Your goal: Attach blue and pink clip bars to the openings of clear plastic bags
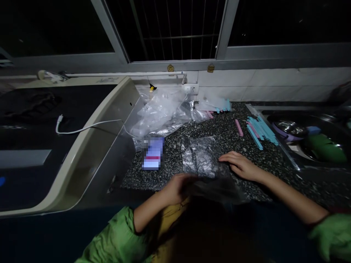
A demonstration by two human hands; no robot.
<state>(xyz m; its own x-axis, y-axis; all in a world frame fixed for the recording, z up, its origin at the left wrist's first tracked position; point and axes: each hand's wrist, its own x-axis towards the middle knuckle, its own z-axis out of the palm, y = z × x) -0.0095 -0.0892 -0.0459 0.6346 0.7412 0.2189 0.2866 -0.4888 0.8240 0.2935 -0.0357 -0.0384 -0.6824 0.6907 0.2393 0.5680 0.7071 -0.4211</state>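
Observation:
A clear plastic bag (201,157) lies flat on the dark speckled counter (263,155). My right hand (241,165) rests on the bag's right edge, fingers stretched out flat and pressing it down. My left hand (177,188) is at the bag's near left corner by the counter's front edge; its fingers curl around the plastic, blurred by motion. Both sleeves are green.
A pile of clear bags (161,111) sits at the back left. Blue and pink sticks (259,129) lie near a sink (304,138) holding a metal bowl and a green item. A phone (153,153) lies left of the bag. A white appliance (90,146) with a cable stands left.

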